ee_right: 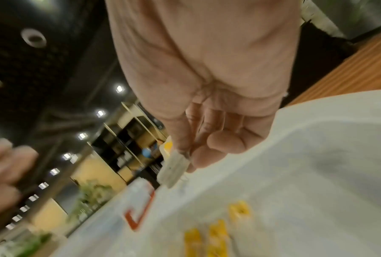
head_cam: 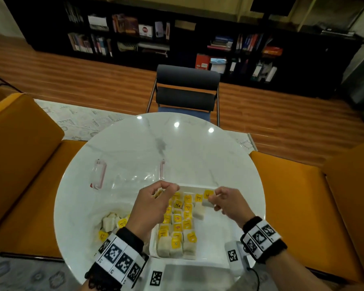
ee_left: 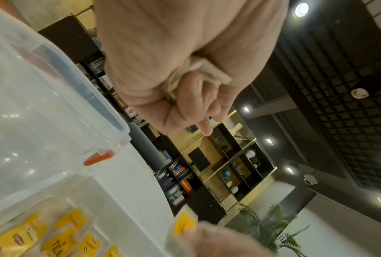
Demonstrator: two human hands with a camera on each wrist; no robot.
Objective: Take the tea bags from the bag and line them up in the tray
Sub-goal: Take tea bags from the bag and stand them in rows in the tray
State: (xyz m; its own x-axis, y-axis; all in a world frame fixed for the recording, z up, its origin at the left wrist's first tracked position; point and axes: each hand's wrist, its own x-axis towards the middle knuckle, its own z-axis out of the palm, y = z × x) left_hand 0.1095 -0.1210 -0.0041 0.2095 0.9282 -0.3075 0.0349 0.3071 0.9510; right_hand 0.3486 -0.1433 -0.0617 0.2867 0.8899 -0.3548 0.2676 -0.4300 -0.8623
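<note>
Both hands are raised over the far end of the white tray (head_cam: 216,244), which sits at the near edge of the round white table (head_cam: 198,148), a little right of centre.

The left hand (head_cam: 153,204) is curled, and the left wrist view shows its fingers (ee_left: 193,97) closed round a crumpled tea bag (ee_left: 207,71) pressed into the palm; from the head view a bit of yellow tag peeks out between thumb and fingers.

The right hand (head_cam: 229,203) pinches another tea bag (head_cam: 207,201) by its upper part, near the yellow tag (head_cam: 208,194), so that the pale pouch hangs just above the tray's far right part. In the right wrist view the same bag (ee_right: 174,170) dangles from the thumb and fingertips; that picture is blurred.

Inside the tray, rows of tea bags (head_cam: 178,227) with yellow tags fill the left portion from the near end to the far end, and one more bag (head_cam: 199,213) lies beside them toward the middle. The right portion of the tray shows its bare floor.

Left of the tray, near the table's near-left edge, a clear bag (head_cam: 111,223) holds a loose heap of tea bags. Beyond it, toward the left middle of the table, a clear plastic lid (head_cam: 128,175) with reddish clips lies flat.
</note>
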